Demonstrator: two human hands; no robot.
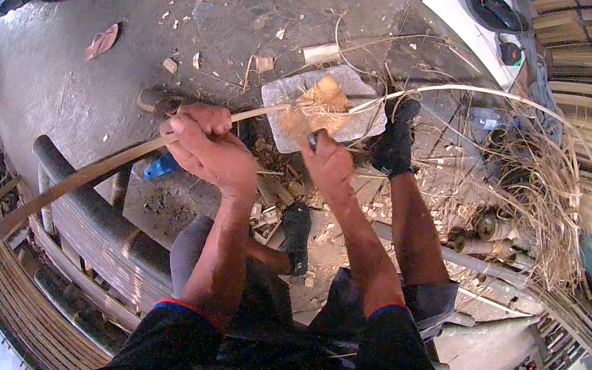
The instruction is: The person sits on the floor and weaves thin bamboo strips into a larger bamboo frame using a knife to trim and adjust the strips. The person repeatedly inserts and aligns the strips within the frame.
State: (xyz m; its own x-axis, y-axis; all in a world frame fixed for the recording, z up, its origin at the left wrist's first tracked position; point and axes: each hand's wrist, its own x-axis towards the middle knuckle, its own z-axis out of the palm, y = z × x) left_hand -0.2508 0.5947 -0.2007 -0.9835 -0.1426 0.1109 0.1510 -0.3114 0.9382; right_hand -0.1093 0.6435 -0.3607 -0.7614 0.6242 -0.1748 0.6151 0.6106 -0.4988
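Strip (84, 175) — long, tan (bowed, paler rightward) | left fingers (198, 140) gripping it | right fingers (324, 151) clasping dark tool (313, 140)

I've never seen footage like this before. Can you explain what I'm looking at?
There's no machine here: a person is working with two bare hands. The single picture comes from a wide fisheye camera on their head, looking down, so straight edges bend near the rim. The left hand grips a long pale strip, which reaches a tan piece lying on a grey slab. The right hand is beside that piece; a small dark object shows at its fingers, too hidden to identify. Chips and scraps litter the floor, and a tangle of thin fibres lies to the right.
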